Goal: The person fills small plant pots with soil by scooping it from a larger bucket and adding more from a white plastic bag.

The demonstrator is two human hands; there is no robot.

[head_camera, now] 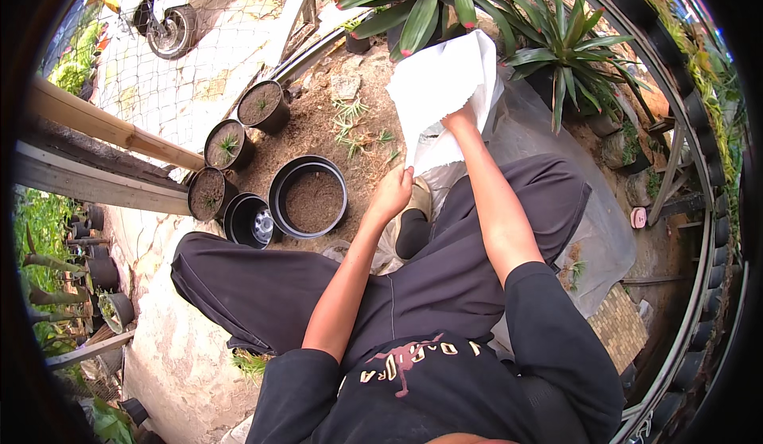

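A white woven sack with a frayed edge stands before me, its mouth tilted towards me. My left hand pinches the near edge of that mouth. My right hand reaches into the opening, where its fingers are hidden. Left of the sack, a large black plastic pot holds brown soil. Beside it is a black pot without soil, its pale, perforated bottom showing. Small loose seedlings lie on the ground between the pots and the sack.
Three black pots with seedlings, including one at the back, line the left edge near a bamboo pole. Broad-leaved bromeliads crowd behind the sack. Clear plastic sheeting covers ground at right. A wire-mesh fence stands beyond.
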